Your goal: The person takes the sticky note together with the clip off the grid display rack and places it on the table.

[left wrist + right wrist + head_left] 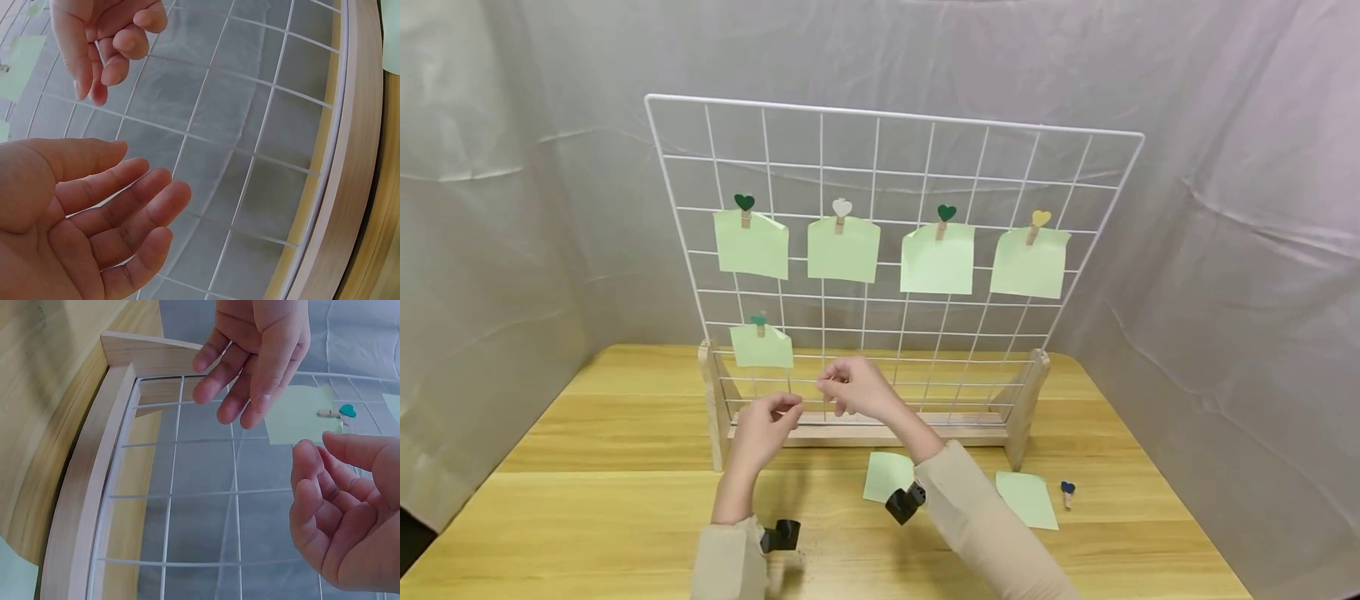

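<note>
My right sleeve [992, 525] and left sleeve [728, 560] come nearest the camera, both cut off by the bottom edge. Beyond them, my left hand [763, 429] is loosely open and empty, fingers a little spread; my right hand [865, 387] has its fingers softly bent, thumb near the forefinger, with nothing that I can make out between them.

On the wire rack [895, 114], I count five notes clipped: an upper row of four [842, 257] and one lower note [763, 348] under a teal heart clip [758, 320]. By my reckoning two remain: a whole loose note [1028, 502] near a blue heart clip [1067, 490] on the table [625, 508], and another loose note [883, 477] partly hidden by my right arm and its wrist camera [902, 504]. Whether another clip lies behind that arm, I can't tell.
</note>
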`<state>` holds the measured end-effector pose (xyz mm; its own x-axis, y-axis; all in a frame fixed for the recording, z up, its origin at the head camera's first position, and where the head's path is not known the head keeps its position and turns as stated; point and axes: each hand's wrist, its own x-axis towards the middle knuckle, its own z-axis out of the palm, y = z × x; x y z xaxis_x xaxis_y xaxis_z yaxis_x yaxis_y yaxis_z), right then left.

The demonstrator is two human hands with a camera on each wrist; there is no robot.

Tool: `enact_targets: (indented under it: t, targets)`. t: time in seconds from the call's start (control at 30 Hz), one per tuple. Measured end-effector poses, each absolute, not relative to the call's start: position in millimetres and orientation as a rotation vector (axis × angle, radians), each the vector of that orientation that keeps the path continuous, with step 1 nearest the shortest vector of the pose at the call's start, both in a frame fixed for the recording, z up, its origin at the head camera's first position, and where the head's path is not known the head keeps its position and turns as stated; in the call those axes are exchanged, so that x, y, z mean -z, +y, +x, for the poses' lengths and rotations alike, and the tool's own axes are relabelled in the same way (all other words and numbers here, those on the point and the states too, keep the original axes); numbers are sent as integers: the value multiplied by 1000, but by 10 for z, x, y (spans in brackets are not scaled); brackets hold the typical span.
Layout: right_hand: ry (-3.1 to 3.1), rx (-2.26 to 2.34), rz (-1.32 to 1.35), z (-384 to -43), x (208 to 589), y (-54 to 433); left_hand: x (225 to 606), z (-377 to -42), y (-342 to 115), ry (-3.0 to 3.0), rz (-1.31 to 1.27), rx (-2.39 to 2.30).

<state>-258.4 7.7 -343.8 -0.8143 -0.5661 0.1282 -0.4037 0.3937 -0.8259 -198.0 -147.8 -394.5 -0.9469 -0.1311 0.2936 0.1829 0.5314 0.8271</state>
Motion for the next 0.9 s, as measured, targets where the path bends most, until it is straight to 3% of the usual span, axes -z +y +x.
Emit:
enact_targets:
  t: [0.9]
  targets:
    - [2609,1429,-1149,-2607,3344,-282,3682,-2004,-1711,-2440,-36,1301]
